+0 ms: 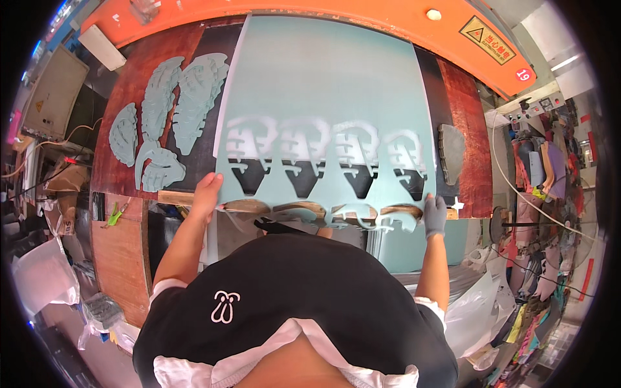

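A large pale green sheet (330,77) lies across the work table, with rows of shaped cut-outs along its near end. Its near strip reaches over the table's front edge toward my body. My left hand (208,194), bare, is closed on the sheet's near left edge. At the near right corner my right hand (435,215), in a grey glove, grips the same sheet; some of its fingers are hidden. Left of the sheet lie several stacks of pale green cut pieces (199,97), curved with notched edges.
An orange machine beam (388,19) with a yellow warning label spans the far side. On the table's right lies a dark grey curved block (451,155). A control box (543,105) with knobs stands at right. More pale green sheet (420,249) lies below the table's front edge.
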Demonstrator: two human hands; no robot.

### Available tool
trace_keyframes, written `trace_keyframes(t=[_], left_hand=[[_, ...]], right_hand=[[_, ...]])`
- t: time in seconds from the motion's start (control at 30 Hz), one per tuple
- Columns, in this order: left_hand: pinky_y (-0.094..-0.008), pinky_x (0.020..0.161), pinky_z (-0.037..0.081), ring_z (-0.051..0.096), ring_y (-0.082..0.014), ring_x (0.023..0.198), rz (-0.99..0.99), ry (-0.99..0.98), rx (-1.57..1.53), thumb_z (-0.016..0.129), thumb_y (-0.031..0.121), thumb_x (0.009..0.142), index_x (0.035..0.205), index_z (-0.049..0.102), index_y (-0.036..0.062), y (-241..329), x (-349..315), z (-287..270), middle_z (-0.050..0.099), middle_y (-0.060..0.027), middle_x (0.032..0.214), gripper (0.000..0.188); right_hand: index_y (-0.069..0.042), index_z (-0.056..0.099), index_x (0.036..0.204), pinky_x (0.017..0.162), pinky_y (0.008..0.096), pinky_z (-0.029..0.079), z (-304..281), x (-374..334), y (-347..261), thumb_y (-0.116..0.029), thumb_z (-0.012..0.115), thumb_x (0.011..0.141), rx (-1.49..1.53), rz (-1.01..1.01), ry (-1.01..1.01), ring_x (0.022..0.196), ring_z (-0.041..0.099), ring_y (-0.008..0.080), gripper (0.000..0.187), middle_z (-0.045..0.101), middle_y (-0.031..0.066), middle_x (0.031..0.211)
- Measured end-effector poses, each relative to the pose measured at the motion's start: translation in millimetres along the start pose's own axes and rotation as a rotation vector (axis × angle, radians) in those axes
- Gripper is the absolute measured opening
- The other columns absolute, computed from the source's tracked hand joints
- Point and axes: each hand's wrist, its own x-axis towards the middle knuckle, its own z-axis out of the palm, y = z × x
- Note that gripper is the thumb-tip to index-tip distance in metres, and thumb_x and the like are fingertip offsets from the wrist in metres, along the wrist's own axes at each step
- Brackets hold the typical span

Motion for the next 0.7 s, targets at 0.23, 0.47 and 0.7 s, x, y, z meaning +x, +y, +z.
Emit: trace_keyframes(t=[0.23,0.47,0.7], left_hand=[[-0.024,0.057,0.043,0.051,-0.0077,0.066,0.057,-0.068,0.31,0.054,0.023,0.093,0.092,0.057,0.005,-40.1,-43.8,-41.1,0.057,0.0007,0.074,0.019],[-0.0285,0.063,0.046,0.057,-0.013,0.068,0.254,0.109,0.31,0.058,0.029,0.09,0.109,0.052,0.0019,1.5,34.7,-22.8,0.059,-0.0057,0.079,0.034],[-0.028,0.055,0.043,0.055,-0.0112,0.056,0.261,0.17,0.3,0.049,0.029,0.093,0.084,0.058,0.0026,-3.5,48.4,-6.8,0.059,-0.0053,0.065,0.029]], right_hand=[[0.002,0.058,0.102,0.076,0.0341,0.046,-26.3,-61.9,41.3,-0.028,0.053,0.09,-0.236,0.043,-0.138,0.081,0.059,0.0229,0.033,0.062,0.0142,0.087],[0.004,0.059,0.1,0.071,0.0348,0.045,-3.1,35.0,-36.0,-0.033,0.052,0.088,-0.086,0.091,-0.021,0.075,0.059,0.0238,0.039,0.063,0.015,0.083],[0.0,0.06,0.07,0.056,0.0307,0.038,29.6,52.3,-23.0,-0.028,0.052,0.088,0.006,0.011,-0.034,0.059,0.043,0.0104,0.034,0.049,0.0019,0.058]])
